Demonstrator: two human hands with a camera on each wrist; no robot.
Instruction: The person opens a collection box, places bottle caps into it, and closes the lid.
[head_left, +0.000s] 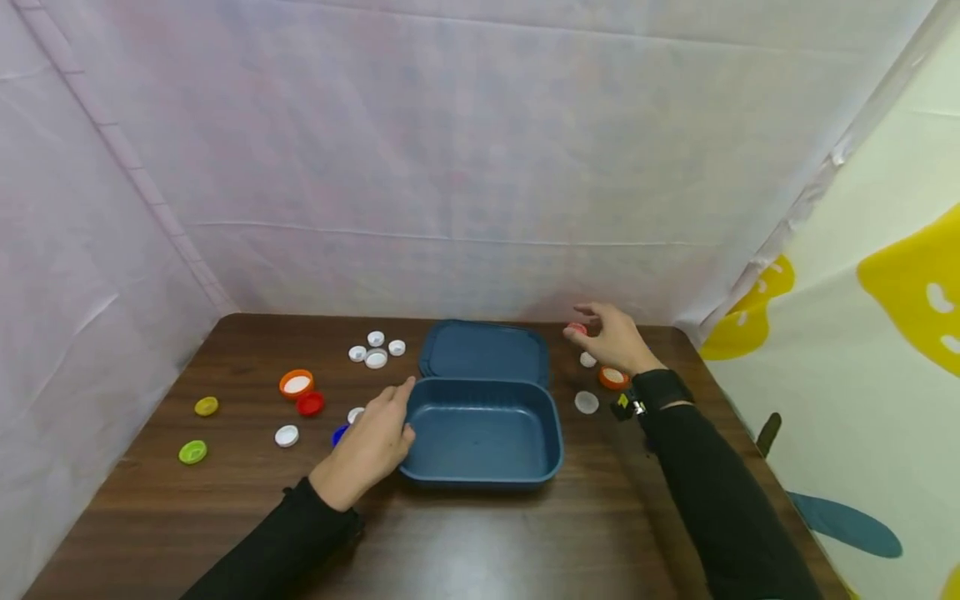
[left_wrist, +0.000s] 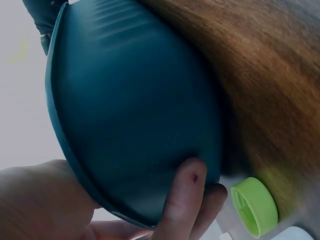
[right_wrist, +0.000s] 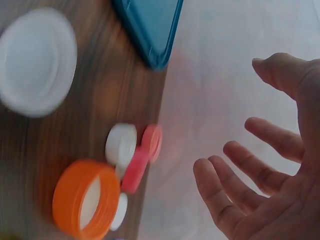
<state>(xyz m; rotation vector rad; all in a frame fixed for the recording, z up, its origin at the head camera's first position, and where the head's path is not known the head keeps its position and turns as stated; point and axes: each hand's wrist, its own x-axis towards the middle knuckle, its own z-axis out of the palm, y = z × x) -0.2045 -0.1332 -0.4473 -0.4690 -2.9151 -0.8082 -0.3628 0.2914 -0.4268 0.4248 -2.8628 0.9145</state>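
Observation:
My left hand (head_left: 371, 446) grips the left wall of a dark blue plastic box (head_left: 480, 446). In the left wrist view, fingers (left_wrist: 184, 197) press the box wall (left_wrist: 135, 100) below its rim. At the far right, my right hand (head_left: 617, 340) hovers with spread fingers over a red cap (head_left: 577, 328). Nothing is in that hand in the right wrist view. Below it there, two pinkish-red caps (right_wrist: 151, 142) lie beside a white cap (right_wrist: 121, 144) and an orange ring-shaped cap (right_wrist: 86, 200). A translucent white lid (head_left: 587, 402) lies nearer the box.
Behind the box lies its blue lid (head_left: 483, 354). Several white caps (head_left: 376, 358) sit left of the lid. Farther left are orange (head_left: 296, 383), red (head_left: 310, 404), white (head_left: 287, 436), yellow (head_left: 206, 406) and green (head_left: 192, 452) caps. White cloth (head_left: 465, 167) hangs behind the table.

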